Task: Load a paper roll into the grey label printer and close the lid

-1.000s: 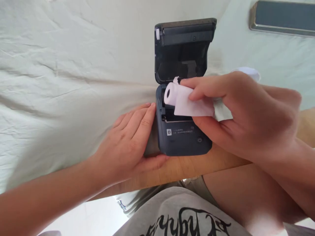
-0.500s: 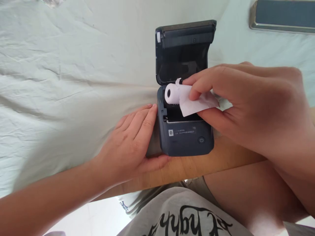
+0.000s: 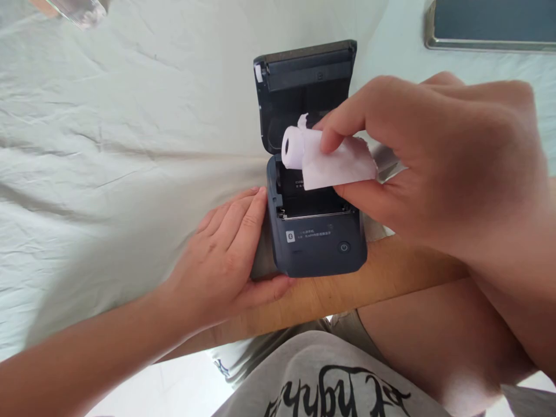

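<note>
A small dark-blue label printer (image 3: pixel 321 255) stands with its lid (image 3: pixel 306 87) raised, showing the hollow paper bay. Over that bay, my right hand (image 3: pixel 438 156) pinches a white paper roll (image 3: pixel 295 152) between thumb and fingers. The roll's loose end hangs as a flap under my fingertips, and a small torn tab sticks up from it. Part of the roll is hidden behind the hand. Against the printer's left side rests my left hand (image 3: pixel 221 255), its fingers stretched out flat and its thumb along the front bottom edge.
A pale wrinkled cloth (image 3: pixel 130 116) covers most of the table, whose bare wooden edge (image 3: pixel 321 298) runs along the front. A dark flat case (image 3: pixel 495 24) lies at the top right. Something clear and shiny (image 3: pixel 82 10) is at the top left.
My right hand has lifted the paper roll up from the printer's bay, so more of the bay's inside shows. The printer appears slightly further left in view; my left hand stays against it.
</note>
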`<state>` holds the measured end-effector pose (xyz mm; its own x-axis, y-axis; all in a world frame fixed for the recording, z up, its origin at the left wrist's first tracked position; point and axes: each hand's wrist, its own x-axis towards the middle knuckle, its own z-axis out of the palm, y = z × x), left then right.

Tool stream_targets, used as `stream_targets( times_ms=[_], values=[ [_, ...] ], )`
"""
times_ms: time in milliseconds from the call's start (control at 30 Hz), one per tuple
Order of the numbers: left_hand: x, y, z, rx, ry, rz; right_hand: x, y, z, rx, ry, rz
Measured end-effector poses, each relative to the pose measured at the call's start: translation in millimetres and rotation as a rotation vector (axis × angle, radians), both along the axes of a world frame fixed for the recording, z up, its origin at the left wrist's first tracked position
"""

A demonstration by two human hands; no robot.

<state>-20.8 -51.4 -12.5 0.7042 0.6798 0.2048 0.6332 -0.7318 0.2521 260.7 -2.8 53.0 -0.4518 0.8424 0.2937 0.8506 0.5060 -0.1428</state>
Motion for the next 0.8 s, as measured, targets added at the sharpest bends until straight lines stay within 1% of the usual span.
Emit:
stream_targets(
  times_ms=[133, 300, 400, 500, 600, 667, 733, 800],
  values=[
    [1.7, -0.4, 1.2, -0.001, 0.000, 0.007, 0.8, 5.5, -1.8, -0.025, -0.037, 0.057],
    [0.2, 0.3, -0.8, -0.001, -0.030, 0.006, 4.7, 7.8, -5.5, -0.072, 0.003, 0.130],
    [-0.7, -0.3, -1.1, 0.003, -0.031, 0.007, 7.7, 0.1, -2.6, -0.002, 0.056, 0.133],
    [0.7, -2.0, -1.4, 0.011, -0.055, 0.005, 11.7, -13.6, -2.6, 0.028, 0.143, 0.195],
    [2.7, -4.0, -2.4, 0.024, -0.108, 0.014, 16.5, -25.7, -7.8, -0.007, 0.189, 0.330],
    [2.7, -5.1, -3.4, 0.046, -0.114, -0.006, 20.4, -29.4, -10.6, -0.030, 0.186, 0.398],
    [1.4, -5.9, -4.5, 0.043, -0.101, -0.020, 25.4, -30.0, -10.6, -0.050, 0.180, 0.427],
    [-0.4, -6.5, -5.4, 0.012, -0.103, -0.012, 30.9, -28.7, -8.4, -0.044, 0.193, 0.407]
  ],
)
